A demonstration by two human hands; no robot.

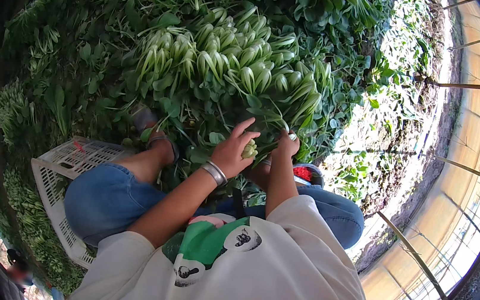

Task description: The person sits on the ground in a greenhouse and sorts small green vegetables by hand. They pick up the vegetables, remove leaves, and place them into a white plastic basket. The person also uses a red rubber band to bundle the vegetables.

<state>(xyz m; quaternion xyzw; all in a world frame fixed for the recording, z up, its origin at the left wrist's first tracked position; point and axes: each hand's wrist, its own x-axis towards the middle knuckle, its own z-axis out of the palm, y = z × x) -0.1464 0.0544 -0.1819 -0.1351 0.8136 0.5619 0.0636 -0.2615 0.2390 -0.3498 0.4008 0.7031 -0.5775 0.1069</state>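
My left hand [234,151], with a metal bangle on its wrist, has its index and middle fingers extended. Against its palm it holds several pale-green bok choy bases [250,149]. Close by on the right, my right hand [287,145] grips a small bok choy plant [285,125] by its whitish stem end. Just beyond both hands lies a broad heap of bok choy [234,52], bases facing up and leaves spread below. Which leaves belong to the held plants is partly hidden among the foliage.
A white plastic crate [68,165] stands tipped beside my left knee. More bunches of bok choy [14,104] lie at the left. Bamboo-like poles [416,255] and a sheeted greenhouse wall [452,176] line the right side. Another person [19,267] is at the lower left.
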